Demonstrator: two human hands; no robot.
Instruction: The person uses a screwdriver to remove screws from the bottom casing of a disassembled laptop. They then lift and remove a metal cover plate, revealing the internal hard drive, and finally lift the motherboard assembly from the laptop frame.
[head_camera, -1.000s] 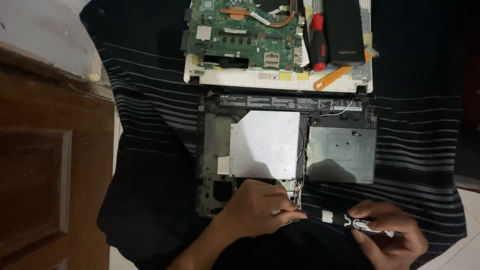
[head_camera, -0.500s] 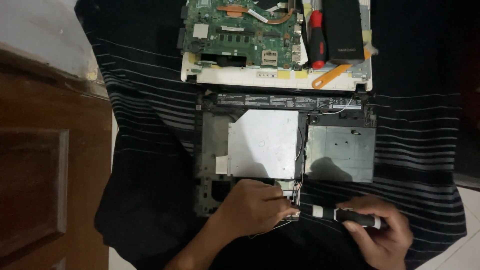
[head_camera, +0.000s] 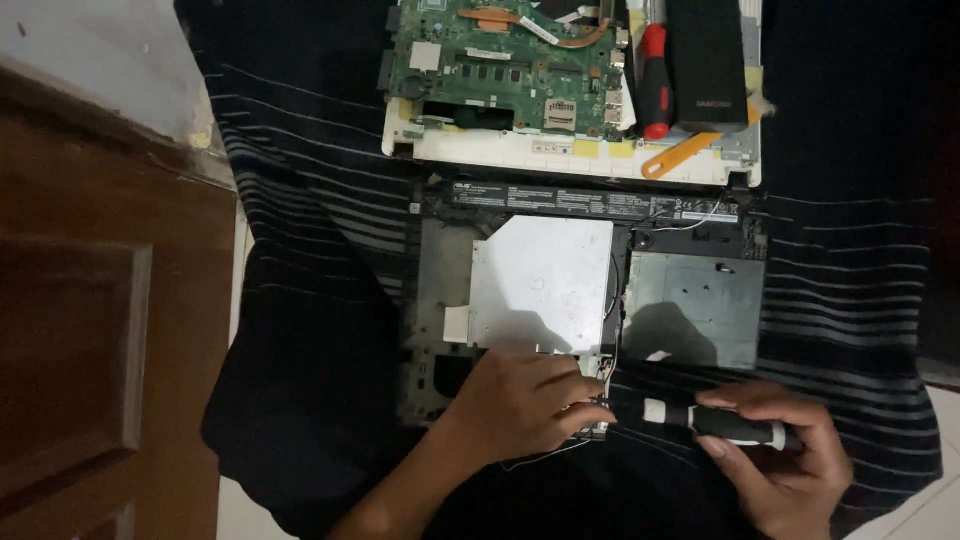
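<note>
An opened laptop base (head_camera: 690, 295) lies on a dark striped cloth (head_camera: 300, 250), with a silver optical drive (head_camera: 545, 280) in its middle. My left hand (head_camera: 520, 400) rests on the base's near edge, fingers pinching a small part with thin wires by the drive's corner. My right hand (head_camera: 790, 455) grips a black and white screwdriver (head_camera: 720, 422), held level, its tip pointing left at the spot under my left fingers.
A green motherboard (head_camera: 500, 65) lies on a white laptop cover (head_camera: 560, 155) at the top, beside a red-handled screwdriver (head_camera: 655, 80), a black battery (head_camera: 708, 60) and an orange pry tool (head_camera: 685, 152). A brown wooden door (head_camera: 90, 330) stands at the left.
My right hand has turned the screwdriver level and brought its tip left to my left fingers. My left hand has stayed on the base's near edge.
</note>
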